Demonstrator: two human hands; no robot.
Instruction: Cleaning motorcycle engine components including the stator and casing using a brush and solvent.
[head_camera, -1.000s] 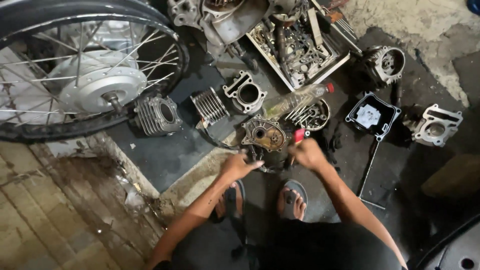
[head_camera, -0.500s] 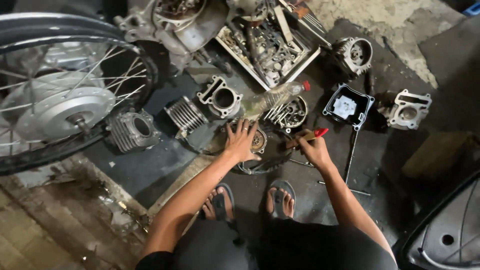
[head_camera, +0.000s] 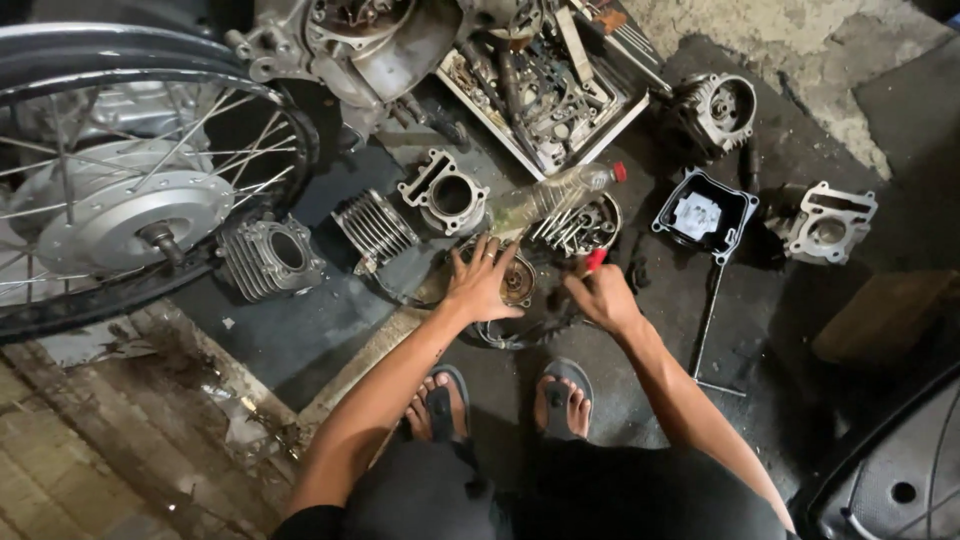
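The left hand (head_camera: 483, 283) is being pressed flat, fingers spread, on a round rusty engine part (head_camera: 515, 283) lying on the dark floor (head_camera: 650, 330) just ahead of the two sandalled feet; nothing is being gripped by it, the part is only being held down. The right hand (head_camera: 603, 295) is being kept closed around a red-handled tool (head_camera: 595, 260), whose working end is hidden behind the fist (so its kind cannot be told). The tool is being held just beside the part's right edge.

Judging from this, the part is being steadied while it is being worked on with the tool. The next move seems to call for firm downward pressure from the flat hand, so that the part is not being turned or slid while force is being applied.

Further out, the following are being counted: one clear plastic bottle (head_camera: 550, 195) with a red cap, lying just beyond the part; three finned cylinder blocks in a row to the left (one of them (head_camera: 270, 258) nearest the wheel); one spoked wheel (head_camera: 120, 200); one tray of mixed metal parts (head_camera: 545, 85); one black open box (head_camera: 703, 215); two more engine castings at the right, one (head_camera: 828, 225) well apart from the hands.
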